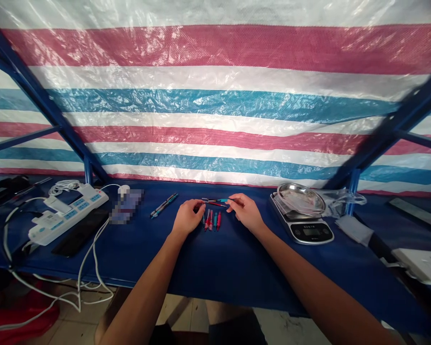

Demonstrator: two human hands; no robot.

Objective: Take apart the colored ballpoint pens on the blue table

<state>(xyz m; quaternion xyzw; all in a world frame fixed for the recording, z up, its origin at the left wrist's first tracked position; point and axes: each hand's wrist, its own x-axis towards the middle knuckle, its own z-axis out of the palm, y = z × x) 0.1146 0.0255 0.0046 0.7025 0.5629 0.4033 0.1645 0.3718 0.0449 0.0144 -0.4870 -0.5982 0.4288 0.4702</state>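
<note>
So on the counter (129, 258) there's one power strip (68, 214), two loose pens (164, 205), then the left hand (188, 216) and right hand (244, 212) in a narrow pinch on two pens (215, 201) above roughly five more pens (211, 220), then one kitchen scale (301, 225) with one steel dish (300, 199) on it.

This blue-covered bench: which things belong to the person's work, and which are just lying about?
Belonging:
left hand, right hand, slim teal pen, slim red pen, short red-and-teal pens

Seemingly lying about:
white plastic power strip, silver-and-black digital scale, round steel dish
</note>
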